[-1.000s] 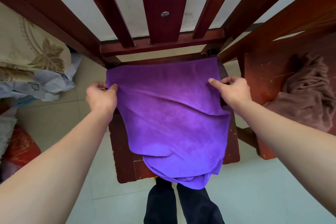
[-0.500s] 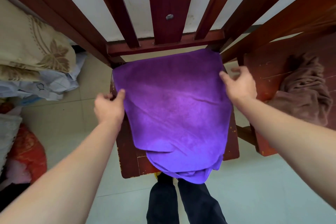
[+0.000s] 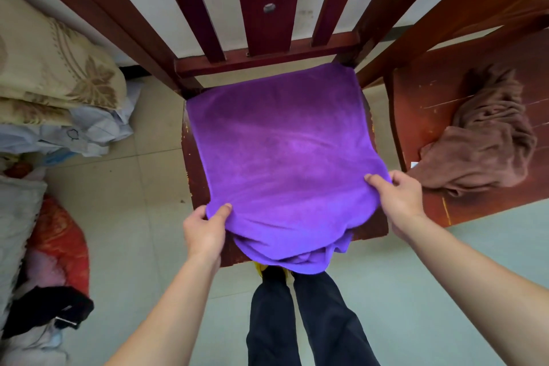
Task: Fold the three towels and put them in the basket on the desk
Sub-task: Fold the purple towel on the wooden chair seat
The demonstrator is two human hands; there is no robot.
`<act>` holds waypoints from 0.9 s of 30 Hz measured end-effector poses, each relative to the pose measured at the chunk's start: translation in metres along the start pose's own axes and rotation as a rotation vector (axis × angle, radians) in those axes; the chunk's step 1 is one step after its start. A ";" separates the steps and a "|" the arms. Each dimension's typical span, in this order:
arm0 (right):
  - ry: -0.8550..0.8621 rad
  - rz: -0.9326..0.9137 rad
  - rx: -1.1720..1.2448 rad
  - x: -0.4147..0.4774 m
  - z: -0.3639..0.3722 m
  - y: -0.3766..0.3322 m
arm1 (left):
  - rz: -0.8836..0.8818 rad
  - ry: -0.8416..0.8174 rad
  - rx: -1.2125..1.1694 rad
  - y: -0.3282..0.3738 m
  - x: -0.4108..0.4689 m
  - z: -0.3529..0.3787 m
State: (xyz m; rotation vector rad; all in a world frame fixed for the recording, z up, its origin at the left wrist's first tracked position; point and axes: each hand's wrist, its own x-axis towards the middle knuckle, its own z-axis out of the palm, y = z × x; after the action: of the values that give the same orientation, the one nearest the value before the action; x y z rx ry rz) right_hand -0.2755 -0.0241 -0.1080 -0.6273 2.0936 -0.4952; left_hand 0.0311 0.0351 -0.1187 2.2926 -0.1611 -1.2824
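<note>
Both hands have slid from the far corners to the near edge of the purple towel (image 3: 279, 154), which lies spread over the chair seat (image 3: 191, 163). Left hand (image 3: 205, 232) and right hand (image 3: 398, 196) each pinch its front corners. A crumpled brown towel (image 3: 487, 140) lies on the neighbouring seat.

Both bare forearms reached forward and slightly inward from the lower corners of the view. The left hand (image 3: 205, 233) was pinched closed, thumb on top and fingers curled underneath what it gripped, knuckles toward the floor. The right hand (image 3: 398, 196) was clamped the same way, thumb pointing inward, wrist bent a little. Below, two legs in dark trousers (image 3: 303, 321) stood close together.
</note>
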 end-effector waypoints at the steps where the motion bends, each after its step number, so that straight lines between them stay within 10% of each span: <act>1: -0.013 -0.019 0.003 0.003 -0.001 -0.008 | 0.013 0.004 -0.010 0.008 0.003 -0.003; 10: -0.138 -0.086 0.101 0.045 0.033 -0.094 | 0.025 0.004 -0.185 0.089 0.047 0.018; 15: 0.049 0.033 0.078 0.026 0.030 -0.048 | 0.000 0.133 -0.183 0.053 0.026 0.019; 20: -0.243 0.259 0.012 -0.021 0.055 -0.011 | -0.133 0.009 -0.105 -0.001 0.001 0.018; 27: -0.136 0.337 0.271 -0.020 0.029 -0.019 | -0.195 -0.034 -0.161 0.000 -0.013 -0.003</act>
State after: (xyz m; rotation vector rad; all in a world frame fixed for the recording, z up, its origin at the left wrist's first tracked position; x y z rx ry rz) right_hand -0.2369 -0.0307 -0.1003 -0.1423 1.9083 -0.5139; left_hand 0.0267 0.0405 -0.1071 2.1924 0.1533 -1.3770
